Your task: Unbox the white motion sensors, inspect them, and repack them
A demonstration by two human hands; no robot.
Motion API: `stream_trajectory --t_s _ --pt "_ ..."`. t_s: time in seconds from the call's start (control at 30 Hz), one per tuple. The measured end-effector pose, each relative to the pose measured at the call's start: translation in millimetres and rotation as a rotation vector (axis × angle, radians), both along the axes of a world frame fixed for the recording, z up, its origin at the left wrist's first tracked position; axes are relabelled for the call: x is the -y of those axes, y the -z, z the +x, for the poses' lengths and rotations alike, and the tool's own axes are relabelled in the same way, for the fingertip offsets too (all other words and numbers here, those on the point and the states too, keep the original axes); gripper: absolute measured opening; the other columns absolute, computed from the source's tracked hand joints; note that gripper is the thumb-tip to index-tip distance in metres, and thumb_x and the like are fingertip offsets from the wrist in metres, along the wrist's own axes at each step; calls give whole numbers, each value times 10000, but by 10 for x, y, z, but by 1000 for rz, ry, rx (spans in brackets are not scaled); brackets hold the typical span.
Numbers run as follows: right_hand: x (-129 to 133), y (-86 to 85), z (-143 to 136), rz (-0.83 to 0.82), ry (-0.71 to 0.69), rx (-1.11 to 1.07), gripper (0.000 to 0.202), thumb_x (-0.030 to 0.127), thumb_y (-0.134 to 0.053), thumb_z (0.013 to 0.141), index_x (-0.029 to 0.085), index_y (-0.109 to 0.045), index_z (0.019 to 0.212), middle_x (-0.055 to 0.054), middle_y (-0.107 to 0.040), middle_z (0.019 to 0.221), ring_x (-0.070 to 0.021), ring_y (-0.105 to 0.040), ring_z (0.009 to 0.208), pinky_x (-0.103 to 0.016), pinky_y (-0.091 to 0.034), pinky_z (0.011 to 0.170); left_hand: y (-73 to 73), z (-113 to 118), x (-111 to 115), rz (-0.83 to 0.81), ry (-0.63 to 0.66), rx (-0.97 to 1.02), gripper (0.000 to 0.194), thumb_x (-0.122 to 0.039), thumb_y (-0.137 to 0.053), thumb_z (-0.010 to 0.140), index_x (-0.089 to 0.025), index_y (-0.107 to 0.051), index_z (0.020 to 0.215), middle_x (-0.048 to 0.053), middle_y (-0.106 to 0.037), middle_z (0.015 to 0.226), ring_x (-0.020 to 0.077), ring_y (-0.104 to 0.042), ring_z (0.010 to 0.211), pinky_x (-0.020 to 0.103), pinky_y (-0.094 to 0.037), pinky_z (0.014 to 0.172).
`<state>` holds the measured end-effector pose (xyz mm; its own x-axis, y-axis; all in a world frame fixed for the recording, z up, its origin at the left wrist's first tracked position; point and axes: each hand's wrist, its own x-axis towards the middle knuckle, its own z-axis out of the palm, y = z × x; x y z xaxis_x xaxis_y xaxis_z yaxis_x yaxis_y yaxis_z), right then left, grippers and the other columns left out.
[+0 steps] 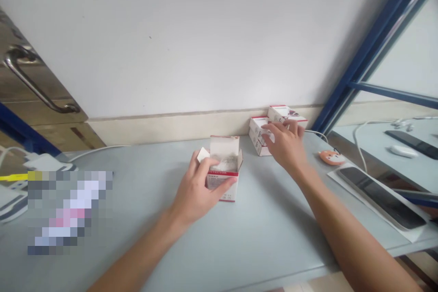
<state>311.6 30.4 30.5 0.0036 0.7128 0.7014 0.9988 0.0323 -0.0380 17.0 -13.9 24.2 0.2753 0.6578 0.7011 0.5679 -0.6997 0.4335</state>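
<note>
My left hand [198,185] is wrapped round a small white-and-red cardboard box [222,187], whose front reads "DETECTOR". The box stands upright on the table with its top flaps up, and something in clear plastic [228,162] shows inside. My right hand [285,143] is at the stacked white-and-red boxes [257,139] by the wall. Between its thumb and fingers is a small whitish, partly see-through piece [269,135]; its kind is not clear. The hand hides part of the stack.
On the right lie a dark phone-like device [383,197] on a white sheet and an orange animal-faced item [331,157]. A blue-framed mirror [393,96] stands behind them. White chargers and cables [46,162] and a blurred-out object [70,212] are at left.
</note>
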Motion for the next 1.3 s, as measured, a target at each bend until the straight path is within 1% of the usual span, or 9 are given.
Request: stream_trajectory --t_s 0.13,0.27,0.37,0.43,0.53,0.7,1.03,1.2,1.3 --pt "24 -97 -83 154 -121 -73 156 215 -631 990 248 -756 1076 -72 -790 1177 -355 -594 1162 -529 -450 973 64 58 15 66 -5 68 465 -419 -797 890 -259 -539 1242 64 -589 1135 210 -662 1011 299 -579 779" --pt "322 -334 -453 422 -485 -324 159 177 -677 969 265 -718 1095 -77 -764 1189 -257 -706 1101 -443 -560 972 151 94 1 38 15 164 629 -374 -829 863 -259 -441 1345 99 -540 1259 203 -655 1041 299 -581 788" --pt "640 -427 -810 366 -795 -315 285 114 -717 926 278 -685 1157 -70 -772 1192 -234 -746 1062 -395 -609 893 193 112 -9 17 103 236 711 -323 -827 859 -276 -345 1380 87 -523 1241 156 -655 906 275 -567 701" --pt "780 -407 -979 265 -893 -243 313 98 -692 940 280 -671 1193 -66 -771 1225 -222 -750 1049 -387 -608 879 186 124 -1 15 153 256 674 -271 -796 872 -286 -314 1343 49 -515 1171 103 -611 757 232 -513 599" --pt "842 -340 -1082 150 -873 -180 327 98 -654 965 291 -659 1229 -50 -776 1237 -225 -748 1039 -403 -584 870 144 149 36 38 167 276 581 -230 -772 866 -286 -322 1230 9 -491 1092 66 -546 672 193 -448 530" --pt "815 -363 -1069 60 -830 -310 280 102 -627 968 286 -672 1174 -50 -782 1193 -238 -734 1068 -412 -553 869 127 182 94 -76 176 325 496 -259 -798 864 -273 -372 1117 8 -494 1073 68 -571 688 189 -456 524" --pt "812 -422 -1029 -178 -892 -455 202 201 -636 1021 283 -701 1193 -22 -792 1183 -214 -732 1018 -432 -503 929 135 131 103 68 80 171 537 -255 -764 874 -295 -424 1288 62 -527 1177 198 -670 1001 286 -568 669" --pt "792 -395 -1023 -184 -893 -656 215 168 -656 986 285 -731 1149 -2 -803 1010 -171 -723 806 -369 -557 781 126 147 115 99 74 169 543 -266 -773 874 -303 -406 1272 66 -529 1155 245 -649 1119 316 -583 711" --pt "797 -383 -1038 -141 -900 -715 257 140 -659 969 283 -713 1175 5 -803 981 -171 -741 811 -353 -574 765 124 161 103 149 106 183 582 -264 -769 887 -302 -367 1304 76 -514 1179 222 -660 1064 318 -587 713"
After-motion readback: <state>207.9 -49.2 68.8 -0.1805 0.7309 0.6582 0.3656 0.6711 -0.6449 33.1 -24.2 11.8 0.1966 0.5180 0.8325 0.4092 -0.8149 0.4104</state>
